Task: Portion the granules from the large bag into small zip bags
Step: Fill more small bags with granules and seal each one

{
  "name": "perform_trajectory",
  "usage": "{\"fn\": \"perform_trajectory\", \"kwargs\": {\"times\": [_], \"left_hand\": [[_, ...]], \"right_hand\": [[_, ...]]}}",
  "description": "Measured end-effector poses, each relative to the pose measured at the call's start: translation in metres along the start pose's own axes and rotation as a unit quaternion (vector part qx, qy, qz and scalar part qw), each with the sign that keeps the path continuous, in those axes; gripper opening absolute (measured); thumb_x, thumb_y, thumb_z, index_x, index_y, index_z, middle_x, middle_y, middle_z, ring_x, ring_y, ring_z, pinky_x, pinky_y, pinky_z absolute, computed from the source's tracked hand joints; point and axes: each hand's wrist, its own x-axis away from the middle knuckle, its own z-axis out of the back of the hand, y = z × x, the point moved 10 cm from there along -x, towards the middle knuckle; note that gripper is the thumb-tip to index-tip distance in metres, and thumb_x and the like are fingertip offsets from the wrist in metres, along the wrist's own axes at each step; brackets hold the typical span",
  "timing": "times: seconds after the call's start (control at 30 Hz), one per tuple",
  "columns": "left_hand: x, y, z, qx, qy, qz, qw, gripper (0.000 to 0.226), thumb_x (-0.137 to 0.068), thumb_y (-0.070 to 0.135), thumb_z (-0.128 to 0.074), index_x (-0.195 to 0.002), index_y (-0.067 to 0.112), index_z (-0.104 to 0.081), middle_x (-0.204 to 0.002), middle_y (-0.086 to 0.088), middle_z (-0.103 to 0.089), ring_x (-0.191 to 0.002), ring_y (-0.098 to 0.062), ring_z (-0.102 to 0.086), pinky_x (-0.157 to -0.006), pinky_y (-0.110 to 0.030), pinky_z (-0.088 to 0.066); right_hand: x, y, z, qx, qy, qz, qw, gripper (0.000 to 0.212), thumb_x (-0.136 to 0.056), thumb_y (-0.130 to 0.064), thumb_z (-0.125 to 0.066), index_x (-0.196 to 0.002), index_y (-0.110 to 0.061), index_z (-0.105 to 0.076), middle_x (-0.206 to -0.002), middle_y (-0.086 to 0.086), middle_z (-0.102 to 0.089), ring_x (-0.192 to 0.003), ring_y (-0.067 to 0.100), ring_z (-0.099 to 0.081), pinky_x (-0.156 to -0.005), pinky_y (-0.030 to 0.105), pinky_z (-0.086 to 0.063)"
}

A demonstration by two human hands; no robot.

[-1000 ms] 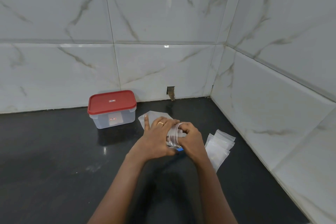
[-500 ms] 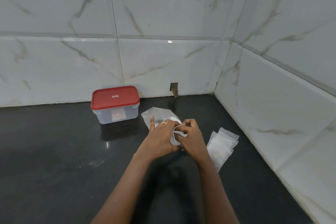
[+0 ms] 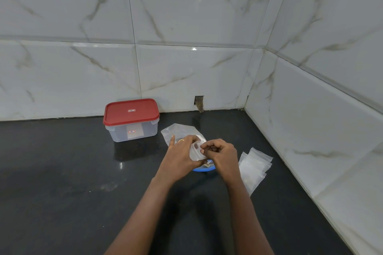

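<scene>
Centre frame, above black counter (image 3: 62, 172): left hand (image 3: 182, 157) curls around small zip bag (image 3: 196, 151), right hand (image 3: 221, 153) pinches its mouth. Large bag (image 3: 176, 130) lies flat just behind. Step looks like opening pouch; next needs mouth spread, granules scooped in. Spare bags (image 3: 255, 165) right.

We have one view only, worn on the head, looking forward and down onto the dark polished stone bench (image 3: 62, 192), close over both forearms, facing the far white marble-tiled wall corner (image 3: 255, 80).
</scene>
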Motion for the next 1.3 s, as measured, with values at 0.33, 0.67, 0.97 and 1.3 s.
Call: {"fn": "perform_trajectory", "kwargs": {"times": [0.33, 0.67, 0.97, 1.3], "left_hand": [[-0.008, -0.019, -0.01, -0.126, -0.002, 0.031, 0.992, 0.067, -0.075, 0.049, -0.069, -0.131, 0.025, -0.041, -0.134, 0.003, -0.049, -0.126, -0.015, -0.043, -0.118, -0.046, -0.009], [-0.022, -0.018, 0.0, -0.056, 0.039, 0.019, 0.997, 0.052, -0.08, 0.027, -0.067, -0.127, 0.019, -0.048, -0.126, 0.0, -0.058, -0.118, -0.017, -0.051, -0.116, -0.047, -0.018], [-0.018, -0.034, 0.055, 0.1, 0.151, 0.07, 0.981, 0.035, -0.078, 0.024, -0.07, -0.11, 0.017, -0.06, -0.1, 0.001, -0.066, -0.091, -0.018, -0.058, -0.081, -0.032, -0.046], [-0.005, -0.056, 0.064, 0.092, 0.166, 0.114, 0.975, 0.037, -0.077, 0.016, -0.068, -0.113, 0.017, -0.06, -0.102, -0.002, -0.066, -0.089, -0.014, -0.056, -0.074, -0.025, -0.042]], "right_hand": [[0.005, 0.059, -0.002, 0.191, -0.094, -0.154, 0.965, 0.023, -0.091, -0.013, -0.058, -0.11, -0.007, -0.07, -0.109, 0.009, -0.068, -0.086, 0.009, -0.056, -0.09, 0.022, -0.048], [0.015, 0.041, -0.037, 0.254, -0.146, -0.047, 0.955, 0.041, -0.099, -0.015, -0.045, -0.14, -0.014, -0.045, -0.142, 0.006, -0.048, -0.128, 0.017, -0.048, -0.111, 0.025, -0.031], [-0.01, -0.032, -0.085, 0.38, -0.17, 0.091, 0.905, 0.03, -0.09, -0.002, -0.05, -0.117, -0.003, -0.06, -0.12, 0.013, -0.06, -0.113, 0.027, -0.055, -0.094, 0.033, -0.044], [-0.01, -0.031, -0.083, 0.438, -0.145, 0.069, 0.884, 0.025, -0.092, -0.002, -0.048, -0.113, -0.003, -0.062, -0.112, 0.012, -0.065, -0.101, 0.023, -0.063, -0.08, 0.028, -0.048]]}}
